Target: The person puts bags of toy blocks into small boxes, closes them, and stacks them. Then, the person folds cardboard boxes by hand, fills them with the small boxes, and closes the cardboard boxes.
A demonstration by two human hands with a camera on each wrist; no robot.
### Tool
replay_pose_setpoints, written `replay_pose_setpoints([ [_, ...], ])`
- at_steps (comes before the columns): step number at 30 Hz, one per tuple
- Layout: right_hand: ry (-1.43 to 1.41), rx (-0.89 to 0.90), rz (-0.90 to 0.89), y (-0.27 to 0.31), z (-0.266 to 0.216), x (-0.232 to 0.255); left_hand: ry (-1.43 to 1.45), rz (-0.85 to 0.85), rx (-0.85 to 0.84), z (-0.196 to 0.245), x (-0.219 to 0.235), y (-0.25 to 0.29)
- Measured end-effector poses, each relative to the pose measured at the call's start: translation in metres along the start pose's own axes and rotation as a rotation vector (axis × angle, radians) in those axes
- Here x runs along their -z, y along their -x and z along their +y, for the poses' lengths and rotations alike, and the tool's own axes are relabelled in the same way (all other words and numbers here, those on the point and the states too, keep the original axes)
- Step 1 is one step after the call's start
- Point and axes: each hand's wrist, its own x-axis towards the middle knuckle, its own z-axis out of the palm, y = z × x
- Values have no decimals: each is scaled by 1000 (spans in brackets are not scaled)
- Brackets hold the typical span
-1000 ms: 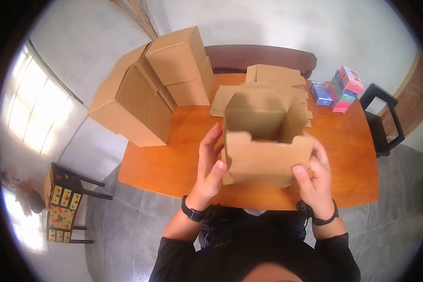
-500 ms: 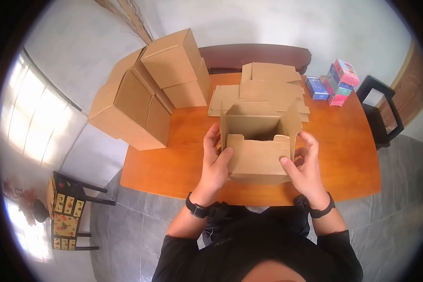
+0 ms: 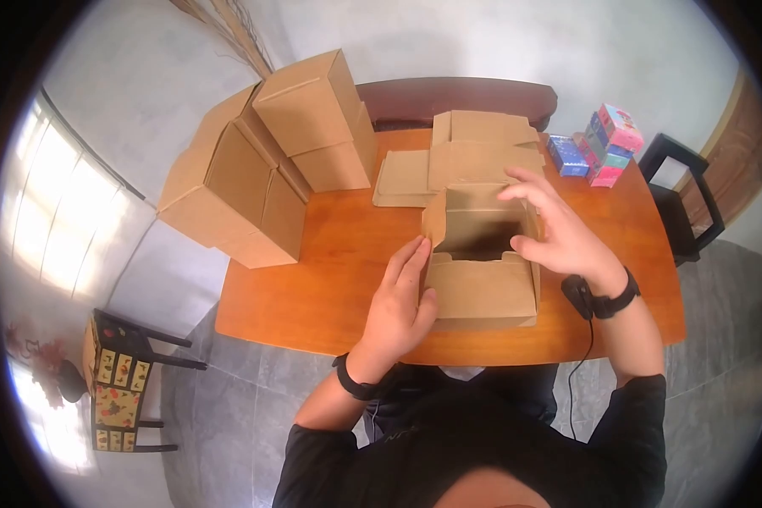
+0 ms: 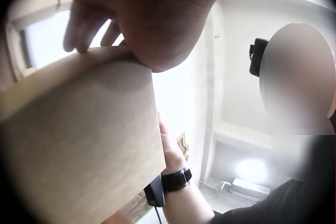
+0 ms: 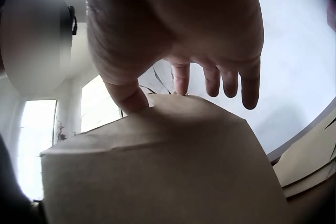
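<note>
An open-topped cardboard box [image 3: 483, 292] stands near the table's front edge, its dark inside visible behind a notched front panel. Against its left side lies my left hand [image 3: 405, 305], fingers extended up along the left flap [image 3: 434, 218], which leans inward. My right hand [image 3: 563, 233] hovers over the right side with thumb and fingers spread and nothing between them. In the right wrist view, the fingers of that hand [image 5: 181, 40] hang above the bent right flap [image 5: 184, 111]. The left wrist view has the left hand [image 4: 142, 19] at the top edge of the box wall [image 4: 89, 134].
Flattened cardboard pieces [image 3: 483, 152] lie behind the box. Tall cardboard boxes [image 3: 254, 186] [image 3: 313, 110] stand at the table's left. Small colourful packs [image 3: 614, 144] are stacked at the back right, beside a blue pack [image 3: 567, 155]. A cable [image 3: 577, 381] hangs from the right wrist.
The right hand has let go of the box's side and risen over its right flap, which has bent inward. The left hand has shifted from gripping the front corner to the left flap.
</note>
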Motion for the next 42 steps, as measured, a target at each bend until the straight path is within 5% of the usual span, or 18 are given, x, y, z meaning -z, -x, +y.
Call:
replay_pose_setpoints([
  [1, 4, 2, 2, -8, -2, 2, 0, 2, -4, 0, -1, -1],
  [3, -4, -250, -280, -22, -10, 3, -99, 13, -64, -1, -2, -1],
  [7, -61, -50, -118, -20, 13, -22, -117, 1, -95, -6, 0, 0],
  [9, -529, -253, -82, -17, 16, -24, -125, -34, -127, -10, 2, 2],
  [11, -683, -102, 17, -13, 24, -39, -108, -29, -126, -12, 4, 3],
  [13, -465, -59, 101, -4, 20, -43, -88, -31, -124, -13, 4, 5],
  [14, -194, -54, 23, -1, 21, -37, -69, -44, -116, -13, 4, 5],
  [17, 77, 69, -184, -2, 22, -23, -32, -68, -102, -13, 5, 4],
  [20, 177, 201, -203, -3, 4, -18, -56, -104, -107, -14, 15, -1],
  [25, 147, 87, -296, -16, 0, -14, 0, -116, -22, -8, 20, -36],
  [29, 268, 73, -370, -24, -7, -14, -99, -206, -113, -16, 6, -63],
  [42, 344, 64, -374, -20, -6, -27, -59, -264, -118, -32, -5, -63],
])
